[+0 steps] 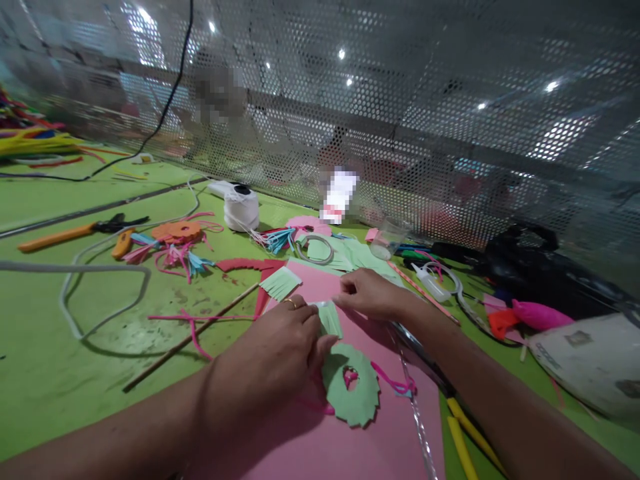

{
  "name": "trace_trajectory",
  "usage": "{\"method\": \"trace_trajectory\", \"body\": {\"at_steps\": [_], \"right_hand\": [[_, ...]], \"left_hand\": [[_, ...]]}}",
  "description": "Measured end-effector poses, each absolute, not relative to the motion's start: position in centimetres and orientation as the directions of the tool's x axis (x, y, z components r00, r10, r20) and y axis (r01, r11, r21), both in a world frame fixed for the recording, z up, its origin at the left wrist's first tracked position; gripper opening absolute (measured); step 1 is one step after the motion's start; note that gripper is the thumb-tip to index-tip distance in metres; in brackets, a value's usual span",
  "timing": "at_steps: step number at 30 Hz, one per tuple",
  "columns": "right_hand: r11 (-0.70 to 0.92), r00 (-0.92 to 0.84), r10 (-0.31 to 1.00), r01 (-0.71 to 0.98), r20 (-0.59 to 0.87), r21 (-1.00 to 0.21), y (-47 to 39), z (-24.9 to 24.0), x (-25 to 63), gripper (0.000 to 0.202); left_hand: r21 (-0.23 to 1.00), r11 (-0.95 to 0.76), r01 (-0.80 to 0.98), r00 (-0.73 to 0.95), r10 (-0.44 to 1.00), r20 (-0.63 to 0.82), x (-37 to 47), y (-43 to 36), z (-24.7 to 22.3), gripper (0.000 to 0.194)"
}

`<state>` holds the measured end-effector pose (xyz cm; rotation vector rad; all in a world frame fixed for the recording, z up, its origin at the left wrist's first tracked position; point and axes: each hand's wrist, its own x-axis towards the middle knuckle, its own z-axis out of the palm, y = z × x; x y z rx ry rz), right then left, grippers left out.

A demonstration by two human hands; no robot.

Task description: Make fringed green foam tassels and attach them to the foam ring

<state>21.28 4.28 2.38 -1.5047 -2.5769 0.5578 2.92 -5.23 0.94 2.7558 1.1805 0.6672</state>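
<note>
A small piece of light green paper cut into fringe [330,319] lies between my two hands over a pink sheet [380,437]. My left hand [293,330], with a ring on one finger, is closed on the left side of this paper; its fingertips are partly hidden. My right hand [373,293] has its fingers curled in a pinch at the paper's upper right edge. Just below them lies a green paper ring with a jagged edge [367,397], with pink cord at its centre and right side. Another fringed green piece [281,283] rests beyond my left hand.
Orange-handled pliers [60,237], a white thread spool [241,210], paper tassels [183,250] and a thin stick [193,337] lie to the left. To the right are a small glue bottle [431,283], yellow-handled tool [463,440] and a black bag [545,267]. Perforated metal [400,127] stands behind.
</note>
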Motion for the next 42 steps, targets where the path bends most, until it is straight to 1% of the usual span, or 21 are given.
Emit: {"method": "trace_trajectory", "body": {"at_steps": [2, 4, 6, 10, 13, 17, 20, 23, 26, 28, 31, 35, 38, 42], "right_hand": [[0.435, -0.487, 0.871, 0.831, -0.074, -0.347, 4.3, 2.1, 21.3, 0.034], [0.423, -0.463, 0.885, 0.848, -0.057, -0.318, 4.4, 1.9, 21.2, 0.038], [0.418, -0.45, 0.892, 0.859, -0.044, -0.295, 4.5, 1.6, 21.2, 0.037], [0.43, -0.463, 0.885, 0.856, -0.055, -0.289, 4.6, 1.4, 21.4, 0.035], [0.43, -0.462, 0.885, 0.859, -0.06, -0.277, 4.6, 1.4, 21.5, 0.035], [0.44, -0.476, 0.875, 0.857, -0.085, -0.267, 4.6, 1.7, 21.4, 0.034], [0.437, -0.477, 0.871, 0.861, -0.117, -0.26, 4.8, 2.1, 21.4, 0.035], [0.401, -0.444, 0.883, 0.882, -0.15, -0.246, 5.2, 2.5, 21.6, 0.036], [0.38, -0.421, 0.894, 0.893, -0.155, -0.24, 5.5, 2.8, 21.8, 0.03], [0.398, -0.437, 0.89, 0.884, -0.132, -0.246, 5.6, 2.9, 21.7, 0.026], [0.45, -0.479, 0.875, 0.86, -0.074, -0.243, 5.2, 2.7, 20.9, 0.028], [0.476, -0.483, 0.876, 0.857, 0.016, -0.196, 4.5, 1.9, 20.1, 0.032], [0.464, -0.467, 0.884, 0.864, 0.031, -0.197, 4.5, 1.2, 20.3, 0.033], [0.454, -0.461, 0.887, 0.868, 0.013, -0.199, 5.1, 0.7, 20.9, 0.036]], "left_hand": [[0.216, -0.729, 0.649, 0.63, 0.674, 0.386, 3.0, -5.2, 0.8, 0.027], [0.188, -0.744, 0.641, 0.651, 0.657, 0.38, 3.1, -5.2, 0.7, 0.025], [0.162, -0.742, 0.651, 0.659, 0.658, 0.365, 3.0, -5.2, 0.5, 0.026], [0.121, -0.744, 0.656, 0.667, 0.648, 0.367, 2.9, -5.2, -0.1, 0.023], [0.114, -0.754, 0.647, 0.677, 0.637, 0.37, 2.8, -5.2, -0.5, 0.022], [0.126, -0.738, 0.663, 0.659, 0.656, 0.369, 2.9, -5.1, -0.5, 0.025], [0.146, -0.734, 0.663, 0.656, 0.664, 0.36, 3.2, -5.2, -0.1, 0.023], [0.187, -0.699, 0.69, 0.615, 0.703, 0.357, 3.4, -5.3, 0.5, 0.021], [0.239, -0.654, 0.718, 0.573, 0.75, 0.33, 3.3, -5.4, 1.0, 0.021], [0.244, -0.647, 0.722, 0.57, 0.757, 0.319, 3.1, -5.3, 1.1, 0.021], [0.204, -0.66, 0.723, 0.579, 0.74, 0.342, 3.0, -5.2, 0.6, 0.022], [0.127, -0.69, 0.713, 0.618, 0.703, 0.353, 2.8, -4.9, -0.4, 0.02], [0.081, -0.703, 0.706, 0.647, 0.688, 0.328, 2.7, -5.0, -0.5, 0.016], [0.041, -0.705, 0.708, 0.662, 0.682, 0.31, 2.8, -5.3, -0.2, 0.014]]}}
